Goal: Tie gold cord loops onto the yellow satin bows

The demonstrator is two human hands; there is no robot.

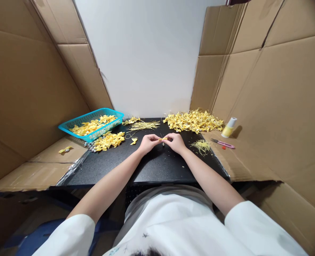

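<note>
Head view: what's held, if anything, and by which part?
A small yellow ribbon piece, pinched at opposite sides by the left hand and the right hand.

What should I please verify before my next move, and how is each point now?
1. Small yellow piece held from both sides: ok, left hand and right hand pinch it.
2. Its middle fastened: cannot tell, too small to see.
3. Thread spool upright: ok, standing on the right-side cardboard.
4. Pink-handled snips away from the hands: ok, lying near the spool.
5. Loose strands off the black table: not ok, a tangle lies there.
</note>
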